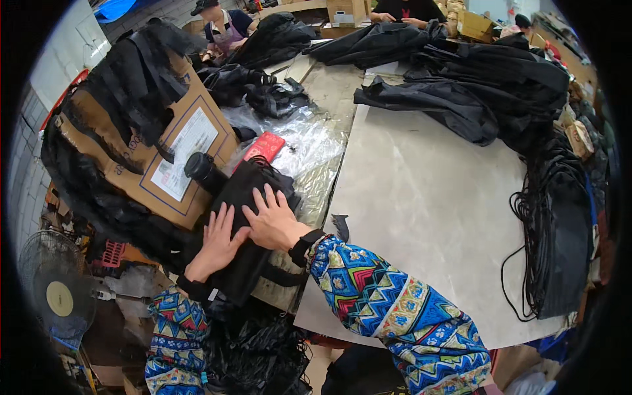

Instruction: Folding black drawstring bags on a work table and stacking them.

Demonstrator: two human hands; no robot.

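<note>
Both my hands lie flat on a folded stack of black fabric [247,266] at the table's left side. My left hand [217,243] has its fingers stretched out over the stack's left part. Close beside it, my right hand [273,220] is spread on the upper part, and its thumb reaches the left hand. A small white tag [213,294] shows at the stack's near left edge. Just beyond the stack stand a black cylindrical bottle or cup [205,172] and a red flat packet [264,146]. Fabric beneath my palms is hidden.
A cardboard box [191,108] draped with black strips stands at left. Black cloth [461,79] lies along the far table edge; corded black pieces [559,230] hang at right. A fan [59,296] stands lower left. A co-worker [227,29] and another person [408,13] sit across.
</note>
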